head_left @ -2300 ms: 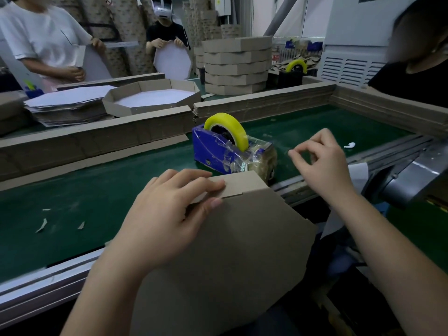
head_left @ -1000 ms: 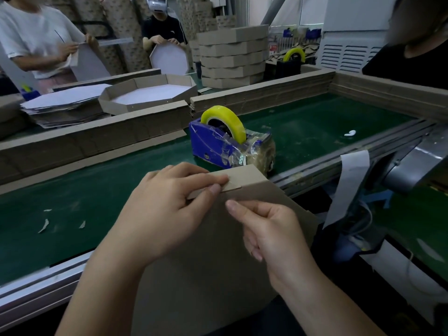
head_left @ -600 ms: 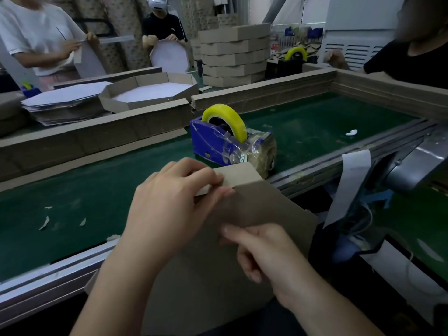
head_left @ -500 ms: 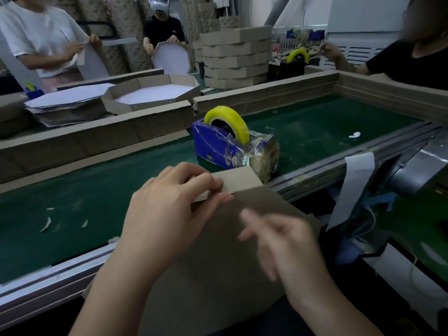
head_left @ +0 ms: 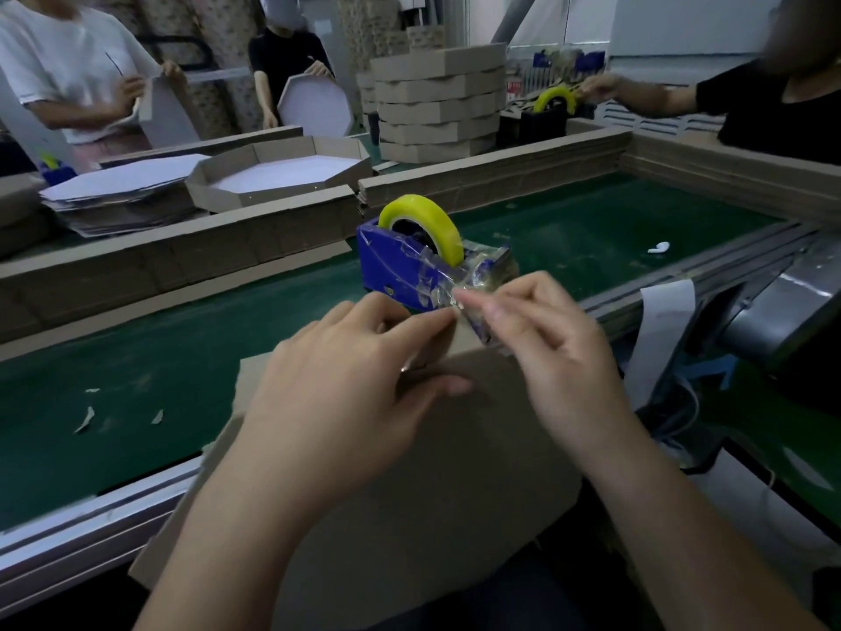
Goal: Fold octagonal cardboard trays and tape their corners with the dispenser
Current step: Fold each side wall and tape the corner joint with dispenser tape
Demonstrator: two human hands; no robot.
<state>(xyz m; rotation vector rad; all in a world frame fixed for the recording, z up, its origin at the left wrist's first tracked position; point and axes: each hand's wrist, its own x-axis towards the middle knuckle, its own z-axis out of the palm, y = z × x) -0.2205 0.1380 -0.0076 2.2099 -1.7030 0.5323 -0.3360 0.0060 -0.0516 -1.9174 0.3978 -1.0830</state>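
A brown octagonal cardboard tray [head_left: 455, 485] stands tilted against the near edge of the green belt, its underside facing me. My left hand [head_left: 346, 393] grips its upper folded corner, fingers over the top flap and thumb on the front. My right hand [head_left: 541, 343] pinches a strip of clear tape at the cutter end of the blue tape dispenser [head_left: 405, 266], which carries a yellow tape roll [head_left: 425, 220]. The dispenser sits on the belt just behind the tray's corner.
A green conveyor belt [head_left: 159, 357] runs across, walled by stacked cardboard strips [head_left: 182, 252]. Behind lie a folded tray [head_left: 282, 175], flat blanks [head_left: 123, 189] and a stack of finished trays [head_left: 437, 107]. Three other people work around the belt. A second dispenser [head_left: 553, 107] stands far right.
My right hand has left the tray's front face and moved up to the dispenser's cutter, where it now pinches tape. My left hand keeps its hold on the folded corner.
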